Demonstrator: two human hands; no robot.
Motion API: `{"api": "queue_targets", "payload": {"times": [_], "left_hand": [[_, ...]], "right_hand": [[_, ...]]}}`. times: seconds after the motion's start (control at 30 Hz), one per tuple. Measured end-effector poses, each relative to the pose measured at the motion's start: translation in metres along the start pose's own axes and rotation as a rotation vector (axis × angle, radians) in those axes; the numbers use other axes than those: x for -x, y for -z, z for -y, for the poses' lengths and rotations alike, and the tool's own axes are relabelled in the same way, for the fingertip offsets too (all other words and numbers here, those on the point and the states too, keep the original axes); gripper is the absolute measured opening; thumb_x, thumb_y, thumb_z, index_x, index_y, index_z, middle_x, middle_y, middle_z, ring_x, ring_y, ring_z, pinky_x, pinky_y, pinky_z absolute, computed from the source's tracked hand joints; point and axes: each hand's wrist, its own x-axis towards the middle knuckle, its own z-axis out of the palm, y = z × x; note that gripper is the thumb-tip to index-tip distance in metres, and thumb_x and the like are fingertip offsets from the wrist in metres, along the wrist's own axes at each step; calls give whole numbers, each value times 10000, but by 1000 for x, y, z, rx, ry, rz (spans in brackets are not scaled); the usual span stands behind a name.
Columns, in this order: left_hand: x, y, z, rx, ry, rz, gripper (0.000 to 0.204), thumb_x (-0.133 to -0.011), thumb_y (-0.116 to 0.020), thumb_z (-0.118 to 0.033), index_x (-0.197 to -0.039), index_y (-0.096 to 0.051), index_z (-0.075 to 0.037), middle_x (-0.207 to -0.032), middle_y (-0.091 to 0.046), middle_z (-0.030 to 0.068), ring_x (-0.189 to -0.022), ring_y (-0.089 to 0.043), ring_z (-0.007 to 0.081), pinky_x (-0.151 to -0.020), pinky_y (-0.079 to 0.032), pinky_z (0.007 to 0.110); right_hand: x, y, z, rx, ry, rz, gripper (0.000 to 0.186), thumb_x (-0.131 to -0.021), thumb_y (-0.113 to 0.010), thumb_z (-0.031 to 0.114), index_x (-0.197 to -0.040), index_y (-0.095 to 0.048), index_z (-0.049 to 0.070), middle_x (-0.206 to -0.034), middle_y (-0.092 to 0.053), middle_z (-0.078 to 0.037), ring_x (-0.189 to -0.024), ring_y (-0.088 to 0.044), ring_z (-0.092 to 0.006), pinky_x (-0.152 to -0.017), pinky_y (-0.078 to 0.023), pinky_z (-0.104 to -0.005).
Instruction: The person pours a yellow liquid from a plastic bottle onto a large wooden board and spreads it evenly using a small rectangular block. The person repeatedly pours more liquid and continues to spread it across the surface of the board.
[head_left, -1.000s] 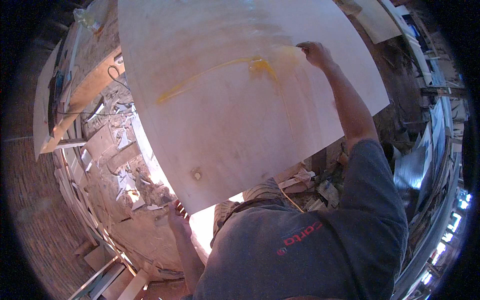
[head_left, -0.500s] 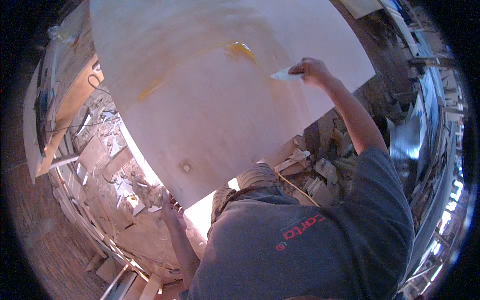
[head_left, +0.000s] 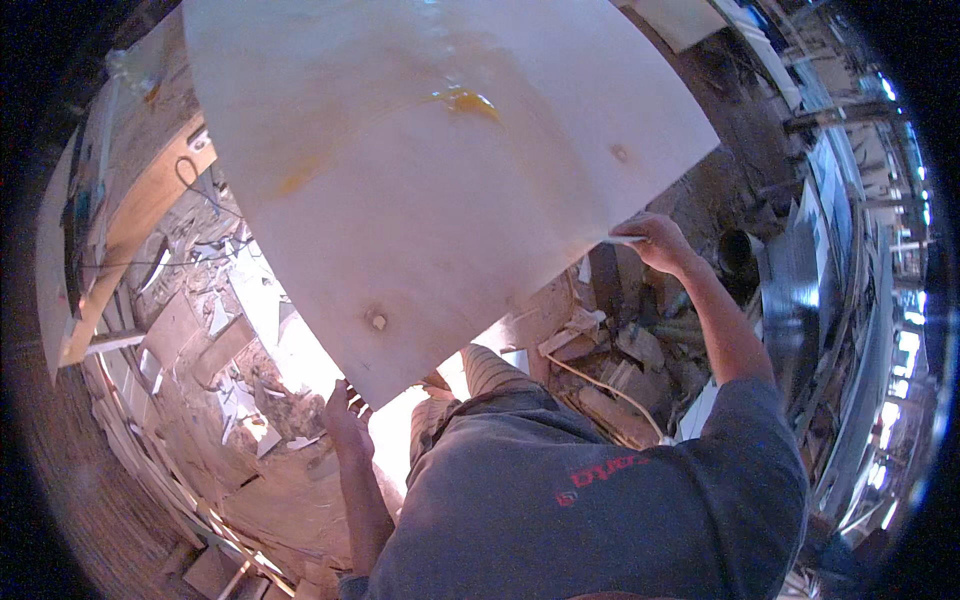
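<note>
A large pale wooden sheet [head_left: 420,220] lies before me. A glossy amber smear [head_left: 470,102], like glue or resin, sits on its upper middle, with a thinner yellowish streak [head_left: 300,178] to the left. My right hand [head_left: 658,245] is closed on a thin, pale, flat spreader [head_left: 625,239], held at the sheet's right near edge; the spreader shows edge-on. My left hand [head_left: 347,428] is beside the near corner of the sheet, its partly visible fingers slightly apart. Nothing shows in it, and whether it touches the sheet is unclear.
Wood scraps [head_left: 640,345] litter the floor at the right, near a dark round can [head_left: 738,250]. Broken pieces and offcuts [head_left: 235,345] lie at the left below an upright wooden panel [head_left: 140,235] with a loose cable [head_left: 190,180]. Long boards [head_left: 860,300] line the right side.
My right hand has drawn the spreader toward me, off the sheet's surface to its near edge, uncovering a knot in the wood. My left hand stays near the corner.
</note>
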Motion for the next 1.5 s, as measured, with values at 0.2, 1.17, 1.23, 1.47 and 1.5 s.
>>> {"api": "queue_targets", "payload": {"times": [0.2, 1.17, 1.23, 1.47, 1.5], "left_hand": [[-1, 13, 0, -44, -10, -25, 514, -1025, -596, -487, -1255, -643, -29, -1082, -640, 67, -947, -604, 182, -856, -515, 397], [17, -2, 4, -19, -27, 30, 358, -1034, -631, -349, -1109, -699, -6, -1016, -699, 83, -912, -643, 208, -824, -553, 385], [20, 6, 7, -33, -51, 50, 371, -1040, -622, -341, -1141, -703, 7, -1032, -711, 86, -924, -655, 202, -829, -557, 379], [25, 5, 6, -82, -69, 7, 411, -1034, -635, -316, -1271, -688, 15, -1055, -728, 86, -916, -664, 176, -825, -564, 342], [28, 4, 10, -92, -88, -9, 412, -1031, -640, -314, -1276, -687, 15, -1057, -729, 85, -918, -664, 173, -826, -564, 340]], "right_hand": [[-147, 4, 40, 7, 221, -379, 342, -900, -656, 45, -1214, -749, 143, -1175, -753, -104, -1098, -679, -332, -946, -549, -445], [23, -15, 97, -4, -47, 102, 278, -942, -685, 87, -1173, -781, 211, -1069, -758, -146, -1027, -713, -344, -874, -575, -435], [-21, -9, 97, -238, 100, -109, 259, -966, -667, 78, -1196, -761, 150, -1122, -750, -162, -1063, -709, -359, -900, -572, -428], [-237, -21, 168, -73, 365, -516, 307, -979, -542, 38, -1211, -737, 87, -1188, -729, -177, -1101, -682, -380, -1009, -523, -469], [-258, -28, 172, -34, 347, -498, 325, -974, -532, 46, -1219, -738, 105, -1188, -731, -170, -1098, -683, -378, -997, -528, -477]]}}
